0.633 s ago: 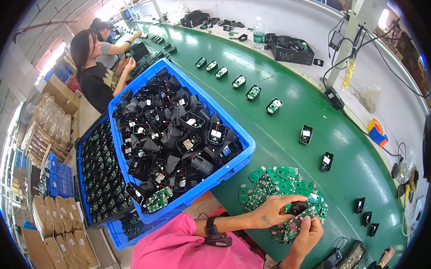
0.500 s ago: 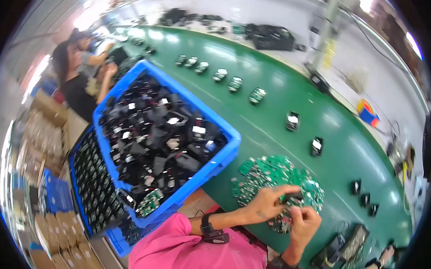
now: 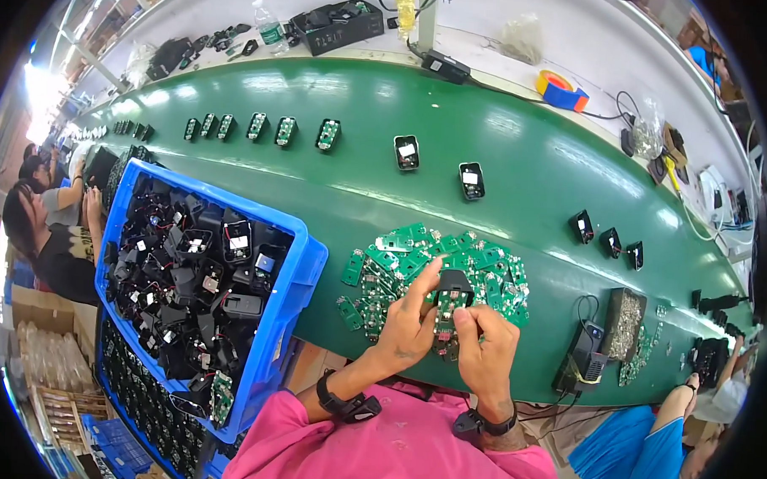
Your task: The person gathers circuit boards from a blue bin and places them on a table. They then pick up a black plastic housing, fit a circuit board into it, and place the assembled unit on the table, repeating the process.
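Both my hands work over a loose pile of green circuit boards [image 3: 494, 264] on the green table. My left hand [image 3: 404, 329] grips a small black plastic housing [image 3: 455, 281] from its left side, index finger stretched along it. A green circuit board [image 3: 447, 311] lies in the housing's open face. Pressing on that board from the right is the thumb of my right hand [image 3: 489, 349], its other fingers curled around the lower end, partly hidden. Wristbands sit on both my wrists.
Left stands a blue crate [image 3: 308, 266] heaped with black housings. Board-filled housings [image 3: 257, 127] line the table's far side; other black housings [image 3: 471, 182] sit further right. A black radio-like device [image 3: 584, 356] and a box of small metal parts [image 3: 625, 328] lie right. Co-workers [image 3: 58, 237] sit nearby.
My view has turned to the right, so the crate and table appear shifted left. My hands hold the housing more upright, its board now plainly showing, with my right thumb against it.
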A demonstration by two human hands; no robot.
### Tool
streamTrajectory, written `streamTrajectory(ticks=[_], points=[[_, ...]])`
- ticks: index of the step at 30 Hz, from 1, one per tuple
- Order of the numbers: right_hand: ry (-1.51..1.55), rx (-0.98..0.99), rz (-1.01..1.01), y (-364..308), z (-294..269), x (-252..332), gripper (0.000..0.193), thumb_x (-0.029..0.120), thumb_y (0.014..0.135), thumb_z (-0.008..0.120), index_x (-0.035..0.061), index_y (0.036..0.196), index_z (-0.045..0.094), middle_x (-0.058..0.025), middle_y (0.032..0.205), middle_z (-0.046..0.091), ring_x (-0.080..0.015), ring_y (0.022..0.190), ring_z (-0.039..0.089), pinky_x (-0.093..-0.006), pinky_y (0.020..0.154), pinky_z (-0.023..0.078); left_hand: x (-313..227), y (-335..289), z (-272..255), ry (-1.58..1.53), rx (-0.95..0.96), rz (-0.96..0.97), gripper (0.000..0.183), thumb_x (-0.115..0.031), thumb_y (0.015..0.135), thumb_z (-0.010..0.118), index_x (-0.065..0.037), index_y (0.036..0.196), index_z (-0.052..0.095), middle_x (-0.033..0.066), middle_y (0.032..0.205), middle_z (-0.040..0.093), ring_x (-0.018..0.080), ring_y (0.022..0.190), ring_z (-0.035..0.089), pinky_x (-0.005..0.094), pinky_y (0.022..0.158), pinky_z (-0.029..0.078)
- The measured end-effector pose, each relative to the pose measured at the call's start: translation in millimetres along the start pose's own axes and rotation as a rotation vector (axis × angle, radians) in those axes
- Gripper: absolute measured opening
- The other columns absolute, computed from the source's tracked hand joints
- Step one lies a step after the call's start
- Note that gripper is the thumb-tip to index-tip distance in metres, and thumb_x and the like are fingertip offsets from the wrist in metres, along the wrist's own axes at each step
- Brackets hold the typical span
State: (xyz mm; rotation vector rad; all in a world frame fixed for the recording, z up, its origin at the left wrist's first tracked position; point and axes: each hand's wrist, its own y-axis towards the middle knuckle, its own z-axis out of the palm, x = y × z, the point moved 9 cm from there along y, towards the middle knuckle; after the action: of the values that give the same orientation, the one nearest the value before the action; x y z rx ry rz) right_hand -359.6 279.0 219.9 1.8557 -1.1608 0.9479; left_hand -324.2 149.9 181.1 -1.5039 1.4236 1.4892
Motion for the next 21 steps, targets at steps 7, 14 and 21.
streamTrajectory(ticks=[7,14,21], points=[[-0.116,-0.019,0.023,7,-3,-8,0.019,0.012,0.09,0.067,-0.0004,0.076,0.062,-0.0113,0.062,0.057,-0.0237,0.05,0.054,-0.0355,0.048,0.04,22,-2,11,-0.368,0.287,-0.223,0.049,0.009,0.09,0.049,-0.002,0.138,0.043,0.0108,0.124,0.057,0.0125,0.088,0.064,0.0256,0.071,0.055],[-0.106,-0.038,0.091,4,7,-28,0.016,0.013,0.093,0.061,-0.0001,0.103,0.06,-0.0141,0.068,0.061,-0.0242,0.055,0.062,-0.0353,0.05,0.044,37,-5,16,-0.586,0.197,-0.43,0.041,0.001,0.095,0.048,0.0,0.135,0.038,0.0197,0.119,0.059,0.0151,0.067,0.068,0.0248,0.053,0.055],[0.025,0.065,0.163,7,26,-29,0.035,0.014,0.096,0.054,0.0006,0.129,0.053,-0.019,0.082,0.066,-0.0282,0.065,0.068,-0.0347,0.06,0.053,38,0,11,-0.396,0.166,-0.29,0.039,0.0,0.095,0.049,0.0,0.133,0.043,0.0186,0.115,0.061,0.0161,0.067,0.069,0.0268,0.054,0.056]])
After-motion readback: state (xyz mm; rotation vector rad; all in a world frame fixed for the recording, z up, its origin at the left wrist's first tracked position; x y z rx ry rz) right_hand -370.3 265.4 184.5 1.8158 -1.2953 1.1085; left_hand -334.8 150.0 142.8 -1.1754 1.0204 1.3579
